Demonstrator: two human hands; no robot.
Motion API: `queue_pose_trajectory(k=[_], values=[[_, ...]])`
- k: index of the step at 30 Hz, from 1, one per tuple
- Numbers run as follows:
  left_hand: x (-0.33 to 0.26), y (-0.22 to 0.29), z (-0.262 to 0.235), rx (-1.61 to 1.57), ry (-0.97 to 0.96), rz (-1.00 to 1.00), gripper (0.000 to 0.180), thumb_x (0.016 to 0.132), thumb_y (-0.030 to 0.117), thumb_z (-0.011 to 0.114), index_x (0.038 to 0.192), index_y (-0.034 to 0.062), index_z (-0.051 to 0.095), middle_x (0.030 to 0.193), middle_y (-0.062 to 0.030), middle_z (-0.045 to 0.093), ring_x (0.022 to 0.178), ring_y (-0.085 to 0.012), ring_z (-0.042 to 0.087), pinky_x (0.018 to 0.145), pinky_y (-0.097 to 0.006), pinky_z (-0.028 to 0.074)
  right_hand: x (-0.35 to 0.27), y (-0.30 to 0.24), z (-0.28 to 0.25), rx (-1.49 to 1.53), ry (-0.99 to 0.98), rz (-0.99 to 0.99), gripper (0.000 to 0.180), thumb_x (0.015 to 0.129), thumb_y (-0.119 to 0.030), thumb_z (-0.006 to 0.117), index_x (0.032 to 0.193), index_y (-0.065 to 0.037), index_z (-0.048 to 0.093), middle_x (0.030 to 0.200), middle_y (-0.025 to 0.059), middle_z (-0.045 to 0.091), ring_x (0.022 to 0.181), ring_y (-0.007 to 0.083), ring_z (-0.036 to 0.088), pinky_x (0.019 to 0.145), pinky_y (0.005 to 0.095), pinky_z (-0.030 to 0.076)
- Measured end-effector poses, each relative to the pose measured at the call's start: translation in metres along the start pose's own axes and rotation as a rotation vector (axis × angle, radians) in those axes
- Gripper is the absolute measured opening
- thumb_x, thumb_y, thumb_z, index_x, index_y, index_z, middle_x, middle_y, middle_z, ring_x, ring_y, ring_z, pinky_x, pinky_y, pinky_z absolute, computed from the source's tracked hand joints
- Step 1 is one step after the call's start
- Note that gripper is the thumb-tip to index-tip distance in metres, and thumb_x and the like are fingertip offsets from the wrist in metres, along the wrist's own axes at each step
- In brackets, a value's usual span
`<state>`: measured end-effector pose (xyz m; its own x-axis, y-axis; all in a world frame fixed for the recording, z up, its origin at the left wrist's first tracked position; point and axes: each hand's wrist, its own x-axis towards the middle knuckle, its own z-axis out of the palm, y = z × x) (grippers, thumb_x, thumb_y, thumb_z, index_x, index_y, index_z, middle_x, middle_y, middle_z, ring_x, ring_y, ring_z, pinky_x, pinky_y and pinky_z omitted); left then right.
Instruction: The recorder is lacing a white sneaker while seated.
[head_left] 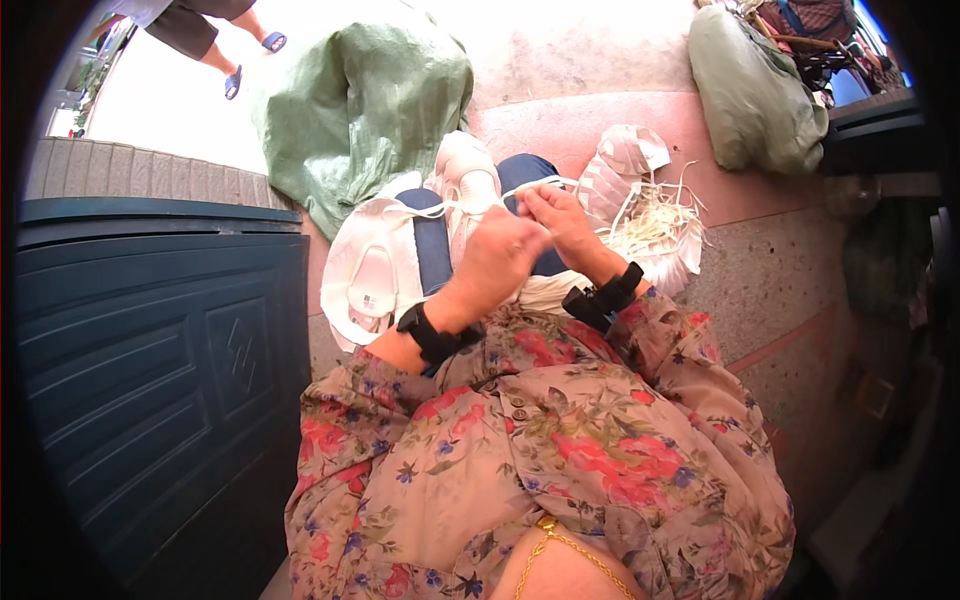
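Floral-print blouse sleeves (560, 440) lead up to both hands over the lap: left hand (497, 262) and right hand (562, 222) pinching a thin white elastic strap (540, 184), white fabric masks (372, 270) stacked just left

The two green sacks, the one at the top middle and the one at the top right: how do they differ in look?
The middle sack is brighter green, wide and much crumpled, lying behind the white masks. The right sack is paler, grey-green, smoother and rounder, beside the step. The middle sack looks larger here. Both are closed, stuffed, and rest on the ground.
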<state>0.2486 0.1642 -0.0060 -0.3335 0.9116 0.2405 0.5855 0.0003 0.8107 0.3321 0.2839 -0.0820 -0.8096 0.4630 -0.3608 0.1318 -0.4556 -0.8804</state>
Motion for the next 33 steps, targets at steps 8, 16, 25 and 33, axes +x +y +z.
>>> queue_pose_trajectory(k=[8,16,25,33], values=[[-0.009,-0.025,-0.011,-0.233,0.199,-0.561,0.019,0.081,0.015,0.059,0.085,-0.0025,0.063,0.065,-0.0036,0.059,0.058,-0.0065,0.051,0.053,-0.022,0.040,-0.002,-0.008,0.029,-0.220,-0.035,-0.206,0.024,0.087,-0.018,0.054,0.099,0.001,0.063,0.078,0.0030,0.057,0.076,0.0083,0.050,0.068,0.0228,0.040],[-0.018,-0.034,-0.010,-0.578,0.288,-0.696,0.020,0.081,0.016,0.060,0.079,-0.0036,0.063,0.062,-0.0023,0.058,0.056,-0.0053,0.049,0.051,-0.023,0.039,-0.007,-0.020,0.036,-0.284,-0.103,-0.222,0.026,0.088,-0.018,0.052,0.101,0.003,0.061,0.082,0.0028,0.058,0.077,0.0072,0.049,0.069,0.0225,0.040],[-0.014,-0.055,-0.019,-0.214,0.142,-0.574,0.018,0.081,0.016,0.058,0.082,-0.0015,0.064,0.066,-0.0083,0.061,0.058,-0.0127,0.054,0.055,-0.026,0.043,-0.006,-0.024,0.033,-0.383,-0.110,-0.298,0.024,0.090,-0.017,0.050,0.095,0.004,0.060,0.085,0.0029,0.058,0.081,0.0093,0.052,0.074,0.0228,0.041],[0.022,-0.131,-0.047,0.605,-0.497,-0.206,0.021,0.069,0.022,0.064,0.081,0.0052,0.066,0.081,-0.0176,0.063,0.074,-0.0338,0.059,0.070,-0.040,0.046,-0.004,-0.080,0.050,-0.050,-0.254,-0.293,0.022,0.090,-0.015,0.049,0.093,0.004,0.059,0.073,0.0034,0.060,0.069,0.0091,0.056,0.064,0.0225,0.046]])
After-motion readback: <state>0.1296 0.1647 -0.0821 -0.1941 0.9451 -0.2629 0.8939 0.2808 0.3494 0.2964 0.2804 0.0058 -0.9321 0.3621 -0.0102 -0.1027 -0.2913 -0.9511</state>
